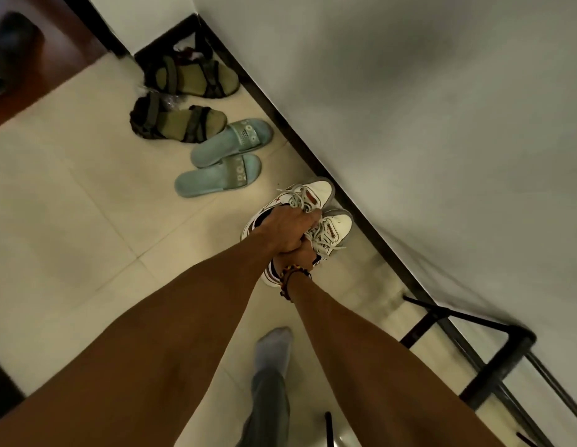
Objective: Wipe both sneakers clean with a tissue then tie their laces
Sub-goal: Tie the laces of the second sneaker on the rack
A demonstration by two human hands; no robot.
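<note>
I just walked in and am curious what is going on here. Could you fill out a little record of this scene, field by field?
Place: tiled floor beside a white wall with a dark skirting strip
Main items: pair of white sneakers, laces loose
Left hand: left hand grips the sneakers from above
Right hand: right hand, beaded bracelet at its wrist, tucked under the left, grips the sneakers
Tissue: none visible
Other footwear: two pale blue slides; two olive strap sandals
Person: grey sock on one foot
Nearby: black metal frame
</note>
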